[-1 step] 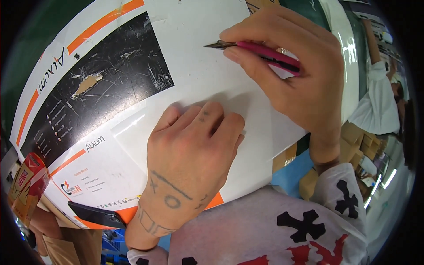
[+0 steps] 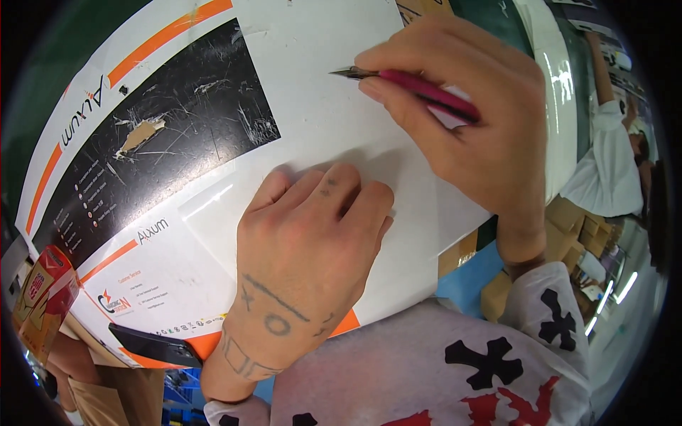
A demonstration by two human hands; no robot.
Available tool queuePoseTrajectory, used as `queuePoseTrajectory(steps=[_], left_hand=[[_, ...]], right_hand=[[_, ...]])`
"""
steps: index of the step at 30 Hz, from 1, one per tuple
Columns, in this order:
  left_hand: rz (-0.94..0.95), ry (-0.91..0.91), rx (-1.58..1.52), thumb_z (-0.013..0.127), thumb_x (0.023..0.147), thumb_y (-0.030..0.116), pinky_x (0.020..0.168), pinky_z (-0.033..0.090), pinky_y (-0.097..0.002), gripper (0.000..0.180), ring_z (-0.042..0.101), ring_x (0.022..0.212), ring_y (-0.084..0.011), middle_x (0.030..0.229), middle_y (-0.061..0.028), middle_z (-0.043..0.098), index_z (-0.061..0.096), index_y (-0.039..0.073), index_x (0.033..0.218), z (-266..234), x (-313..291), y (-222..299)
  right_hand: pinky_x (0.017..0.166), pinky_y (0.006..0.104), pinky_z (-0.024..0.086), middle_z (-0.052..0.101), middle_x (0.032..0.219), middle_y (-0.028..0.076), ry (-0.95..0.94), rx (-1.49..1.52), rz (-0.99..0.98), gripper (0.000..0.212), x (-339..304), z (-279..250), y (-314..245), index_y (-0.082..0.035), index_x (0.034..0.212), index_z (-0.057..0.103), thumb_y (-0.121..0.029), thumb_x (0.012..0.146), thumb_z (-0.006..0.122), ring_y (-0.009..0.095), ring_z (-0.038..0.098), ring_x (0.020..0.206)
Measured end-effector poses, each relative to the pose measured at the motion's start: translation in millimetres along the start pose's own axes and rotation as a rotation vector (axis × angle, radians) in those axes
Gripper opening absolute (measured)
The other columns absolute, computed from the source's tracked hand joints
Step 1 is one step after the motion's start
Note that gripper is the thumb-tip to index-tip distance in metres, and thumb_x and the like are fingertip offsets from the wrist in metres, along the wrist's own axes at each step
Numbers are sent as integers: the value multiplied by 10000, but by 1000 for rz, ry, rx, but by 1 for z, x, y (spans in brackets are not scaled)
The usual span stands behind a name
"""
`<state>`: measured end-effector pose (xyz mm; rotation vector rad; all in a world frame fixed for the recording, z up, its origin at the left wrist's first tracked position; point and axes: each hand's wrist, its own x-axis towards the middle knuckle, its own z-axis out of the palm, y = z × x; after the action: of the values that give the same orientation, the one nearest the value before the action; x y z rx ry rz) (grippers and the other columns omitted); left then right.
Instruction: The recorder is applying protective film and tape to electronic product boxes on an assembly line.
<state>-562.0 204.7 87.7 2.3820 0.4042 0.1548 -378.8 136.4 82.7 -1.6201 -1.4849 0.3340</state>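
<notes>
My right hand (image 2: 469,106) pinches a slim craft knife (image 2: 419,91) with a magenta and black handle. Its pointed metal tip aims left, over a white board (image 2: 312,42) printed with black and orange areas. My left hand (image 2: 312,220) rests on the board's near half, fingers curled under. Whatever those fingers may hold is hidden beneath them. A faint straight-edged outline, like a clear film (image 2: 209,213), shows on the white surface beside my left hand. The black printed area (image 2: 177,106) is scratched and torn in one spot.
A dark phone (image 2: 153,344) lies at the board's near left edge, close to my left wrist. A red and yellow carton (image 2: 46,298) stands at the far left. Cardboard boxes (image 2: 568,220) and a person in a white top (image 2: 607,167) are at the right.
My right hand has shifted very slightly to the left and the knife's handle has turned a little in it. The left hand has stayed in place.
</notes>
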Motion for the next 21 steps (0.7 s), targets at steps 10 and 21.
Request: queuePoseTrajectory(steps=[10, 21], left_hand=[[10, 41, -9, 828, 773, 90, 711, 421, -340, 180, 502, 678, -206, 817, -8, 594, 654, 82, 818, 4, 0, -1], [-9, 11, -2, 826, 756, 73, 697, 411, -333, 180, 488, 658, -197, 793, -2, 591, 660, 77, 822, 2, 1, 0]], right_hand=[[512, 253, 369, 655, 832, 8, -21, -398, 23, 151, -5, 5, -26, -24, 888, 773, 68, 771, 798, 122, 464, 575], [503, 260, 354, 641, 833, 3, -18, -465, 76, 123, -10, 9, -30, -21, 898, 768, 44, 800, 801, 124, 451, 567]])
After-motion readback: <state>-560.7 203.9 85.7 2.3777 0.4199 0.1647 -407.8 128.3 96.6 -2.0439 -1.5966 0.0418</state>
